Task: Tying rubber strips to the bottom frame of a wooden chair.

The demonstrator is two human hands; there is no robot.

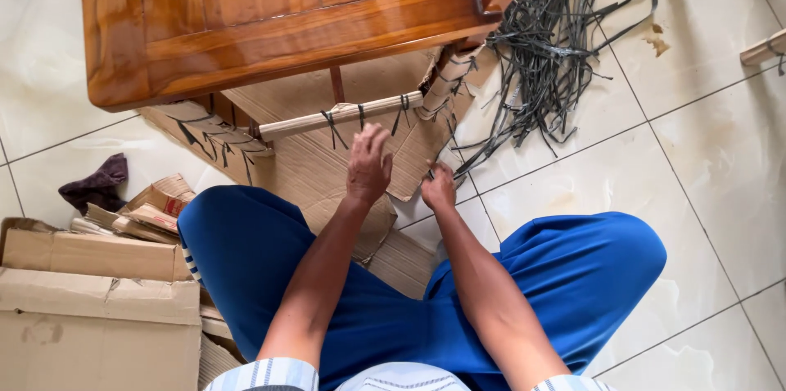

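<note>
My left hand (pixel 368 163) reaches forward with fingers spread, just below a pale wooden crossbar (pixel 340 118) that is tied with dark straps. It hovers over brown cardboard wrapping (pixel 315 170) under a polished wooden table (pixel 270 18). My right hand (pixel 440 188) is closed at the torn edge of the cardboard, pinching what looks like a thin dark strap; the grip is small and hard to make out. A cardboard-wrapped table leg (pixel 449 80) stands just beyond it.
A heap of cut dark plastic straps (pixel 548 39) lies on the white tiled floor to the right. Flattened cardboard boxes (pixel 94 309) and a dark cloth (pixel 98 184) lie at the left. Two wooden pieces (pixel 765 49) rest at the far right. My blue-trousered knees (pixel 573 268) fill the foreground.
</note>
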